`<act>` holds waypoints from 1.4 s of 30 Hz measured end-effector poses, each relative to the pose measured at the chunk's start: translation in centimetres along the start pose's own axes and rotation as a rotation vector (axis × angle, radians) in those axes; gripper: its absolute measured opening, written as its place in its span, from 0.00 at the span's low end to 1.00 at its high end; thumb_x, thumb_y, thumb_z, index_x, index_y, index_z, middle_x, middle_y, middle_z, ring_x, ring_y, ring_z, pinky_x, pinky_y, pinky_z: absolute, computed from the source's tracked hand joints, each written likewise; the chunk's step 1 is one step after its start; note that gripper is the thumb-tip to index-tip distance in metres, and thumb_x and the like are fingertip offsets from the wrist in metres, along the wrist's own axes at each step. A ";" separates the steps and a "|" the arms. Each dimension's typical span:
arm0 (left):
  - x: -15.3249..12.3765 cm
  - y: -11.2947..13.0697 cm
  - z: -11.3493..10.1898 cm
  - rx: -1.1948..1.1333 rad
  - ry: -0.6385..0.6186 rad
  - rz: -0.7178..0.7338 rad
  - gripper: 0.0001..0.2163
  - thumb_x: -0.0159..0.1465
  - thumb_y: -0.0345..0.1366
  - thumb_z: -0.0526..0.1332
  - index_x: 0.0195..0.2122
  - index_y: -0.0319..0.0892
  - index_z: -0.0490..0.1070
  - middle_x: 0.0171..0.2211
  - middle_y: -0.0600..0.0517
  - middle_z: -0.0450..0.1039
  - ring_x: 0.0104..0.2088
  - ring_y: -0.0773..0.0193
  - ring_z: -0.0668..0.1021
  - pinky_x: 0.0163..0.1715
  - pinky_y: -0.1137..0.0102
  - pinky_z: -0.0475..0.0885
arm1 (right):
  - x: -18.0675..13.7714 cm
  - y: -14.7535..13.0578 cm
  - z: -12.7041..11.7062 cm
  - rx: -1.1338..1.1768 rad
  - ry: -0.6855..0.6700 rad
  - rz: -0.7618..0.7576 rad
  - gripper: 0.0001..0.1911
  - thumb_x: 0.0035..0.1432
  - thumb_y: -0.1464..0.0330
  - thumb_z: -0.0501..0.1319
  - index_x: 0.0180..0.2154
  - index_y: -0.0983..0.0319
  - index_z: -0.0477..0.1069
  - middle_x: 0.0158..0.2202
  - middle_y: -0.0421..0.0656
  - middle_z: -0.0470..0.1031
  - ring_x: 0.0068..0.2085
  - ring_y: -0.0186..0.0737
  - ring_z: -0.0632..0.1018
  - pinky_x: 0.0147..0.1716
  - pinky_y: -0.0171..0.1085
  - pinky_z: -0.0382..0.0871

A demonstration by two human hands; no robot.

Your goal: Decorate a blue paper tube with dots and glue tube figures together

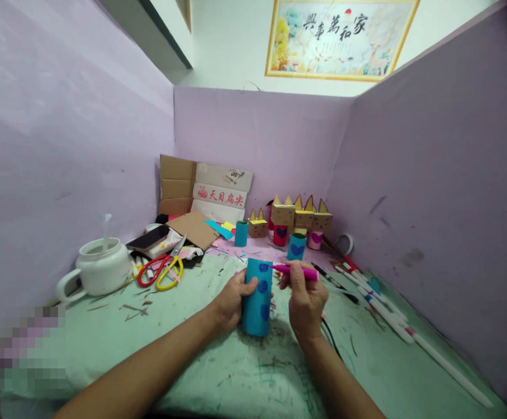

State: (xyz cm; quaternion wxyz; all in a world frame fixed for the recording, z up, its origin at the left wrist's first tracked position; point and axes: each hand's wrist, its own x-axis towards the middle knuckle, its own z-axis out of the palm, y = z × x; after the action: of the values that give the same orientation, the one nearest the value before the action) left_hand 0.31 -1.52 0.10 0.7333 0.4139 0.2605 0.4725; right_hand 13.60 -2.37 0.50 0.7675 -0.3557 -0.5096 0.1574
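Two hands, one blue tube, one pink marker.

At the green bench's (218,372) left stands one white pot (100,269), then two pairs of scissors, one red-handled (152,270) and one yellow-handled (171,276), lying together. At mid-bench the left hand (231,299) has its grip closed round the upright blue tube (257,297), which shows three darker spots. The right hand (306,299) grips the pink marker (294,271), its tip at the tube's top. Behind stand four small tubes (297,247) and four eared cardboard boxes (283,214). Pens (384,311) line the right wall, their count unclear.
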 end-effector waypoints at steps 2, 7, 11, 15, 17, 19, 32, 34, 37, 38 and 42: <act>0.0 0.0 0.0 -0.001 -0.001 0.012 0.28 0.45 0.45 0.75 0.44 0.39 0.69 0.33 0.47 0.75 0.34 0.55 0.77 0.35 0.61 0.72 | 0.0 0.0 0.1 -0.017 -0.018 0.007 0.18 0.61 0.54 0.59 0.30 0.63 0.72 0.18 0.36 0.68 0.20 0.34 0.70 0.22 0.35 0.65; 0.1 0.0 0.0 -0.002 -0.018 0.026 0.27 0.46 0.45 0.74 0.44 0.39 0.70 0.35 0.46 0.75 0.33 0.56 0.77 0.35 0.62 0.72 | -0.2 0.3 0.2 -0.058 -0.044 0.013 0.18 0.61 0.55 0.60 0.33 0.64 0.73 0.19 0.37 0.69 0.22 0.35 0.71 0.23 0.36 0.66; 0.1 -0.1 -0.1 -0.015 -0.030 0.032 0.26 0.48 0.43 0.74 0.45 0.39 0.71 0.35 0.46 0.76 0.33 0.58 0.77 0.34 0.65 0.71 | -0.2 0.7 0.1 -0.071 -0.083 0.012 0.16 0.60 0.56 0.61 0.34 0.63 0.74 0.22 0.38 0.71 0.23 0.36 0.72 0.24 0.36 0.68; 0.3 -0.3 -0.2 -0.025 -0.049 0.050 0.25 0.48 0.43 0.74 0.45 0.40 0.72 0.36 0.46 0.77 0.33 0.59 0.77 0.35 0.66 0.71 | -0.2 0.8 0.1 -0.086 -0.128 -0.008 0.16 0.61 0.56 0.60 0.33 0.63 0.74 0.23 0.40 0.73 0.23 0.36 0.72 0.24 0.36 0.68; 0.3 -0.3 -0.2 -0.027 -0.058 0.057 0.24 0.49 0.43 0.74 0.45 0.39 0.72 0.36 0.46 0.77 0.33 0.59 0.77 0.35 0.65 0.71 | -0.2 0.7 0.1 -0.095 -0.135 -0.005 0.16 0.61 0.56 0.60 0.33 0.63 0.75 0.22 0.40 0.73 0.23 0.36 0.73 0.23 0.35 0.68; 0.3 -0.4 -0.3 -0.029 -0.065 0.063 0.23 0.50 0.43 0.73 0.45 0.39 0.72 0.35 0.46 0.77 0.34 0.58 0.77 0.36 0.65 0.70 | -0.2 0.7 0.1 -0.101 -0.142 0.000 0.16 0.61 0.56 0.60 0.34 0.63 0.75 0.22 0.40 0.73 0.23 0.37 0.73 0.23 0.35 0.69; 0.1 -0.1 -0.1 -0.014 -0.035 0.035 0.25 0.47 0.45 0.74 0.43 0.39 0.71 0.33 0.48 0.76 0.32 0.58 0.76 0.34 0.64 0.71 | -0.2 0.7 -0.2 -0.160 -0.108 -0.010 0.16 0.62 0.57 0.58 0.30 0.63 0.72 0.20 0.37 0.69 0.23 0.35 0.70 0.25 0.35 0.66; 0.1 -0.1 -0.1 -0.012 -0.030 0.029 0.26 0.47 0.45 0.74 0.43 0.39 0.71 0.33 0.47 0.75 0.33 0.58 0.77 0.35 0.64 0.71 | -0.1 0.6 -0.2 -0.142 -0.073 -0.004 0.17 0.62 0.56 0.59 0.31 0.63 0.72 0.19 0.36 0.68 0.22 0.35 0.70 0.24 0.35 0.65; 0.2 -0.1 -0.2 -0.010 -0.025 0.022 0.26 0.47 0.44 0.74 0.44 0.39 0.71 0.34 0.47 0.75 0.34 0.56 0.77 0.35 0.63 0.71 | -0.1 0.5 0.0 -0.110 -0.041 0.002 0.17 0.62 0.55 0.59 0.32 0.64 0.73 0.19 0.37 0.68 0.22 0.35 0.70 0.25 0.36 0.65; 0.2 -0.1 -0.2 -0.010 -0.025 0.025 0.25 0.48 0.44 0.74 0.44 0.39 0.71 0.34 0.47 0.75 0.34 0.56 0.77 0.35 0.63 0.71 | -0.1 0.5 0.0 -0.107 -0.044 0.005 0.17 0.61 0.55 0.59 0.32 0.64 0.73 0.20 0.37 0.69 0.23 0.35 0.71 0.25 0.36 0.65; 0.2 -0.1 -0.1 -0.012 -0.029 0.041 0.25 0.47 0.44 0.74 0.43 0.39 0.71 0.34 0.47 0.76 0.33 0.58 0.77 0.34 0.64 0.71 | -0.1 0.7 -0.1 -0.116 -0.091 0.011 0.16 0.61 0.56 0.60 0.33 0.63 0.73 0.21 0.37 0.69 0.23 0.36 0.71 0.25 0.36 0.66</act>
State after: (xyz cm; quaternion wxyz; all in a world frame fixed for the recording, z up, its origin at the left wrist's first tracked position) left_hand 0.40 -1.34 -0.03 0.7295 0.4214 0.2383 0.4831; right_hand 13.72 -1.98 -0.12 0.7207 -0.3947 -0.5504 0.1478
